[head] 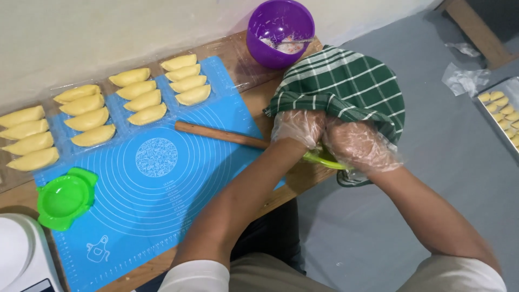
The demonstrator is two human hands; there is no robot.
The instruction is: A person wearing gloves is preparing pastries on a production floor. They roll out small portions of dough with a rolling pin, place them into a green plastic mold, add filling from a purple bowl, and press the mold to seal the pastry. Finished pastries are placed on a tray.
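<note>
Both my hands wear clear plastic gloves and reach under a green-and-white checked cloth [346,86] draped over a lime-green bowl [324,159] at the table's right end. My left hand [297,127] and my right hand [354,143] are pressed close together at the bowl's near rim, fingers tucked under the cloth. What the fingers grip is hidden by the cloth. A wooden rolling pin [219,134] lies on the blue silicone mat [162,200] just left of my left hand.
Rows of folded yellow pastries [138,100] lie along the mat's far edge. A green pastry press [65,197] sits at the left, a white scale [19,259] at the near corner, a purple bowl [280,30] with a spoon behind the cloth. A tray of pastries [503,111] rests on the floor at right.
</note>
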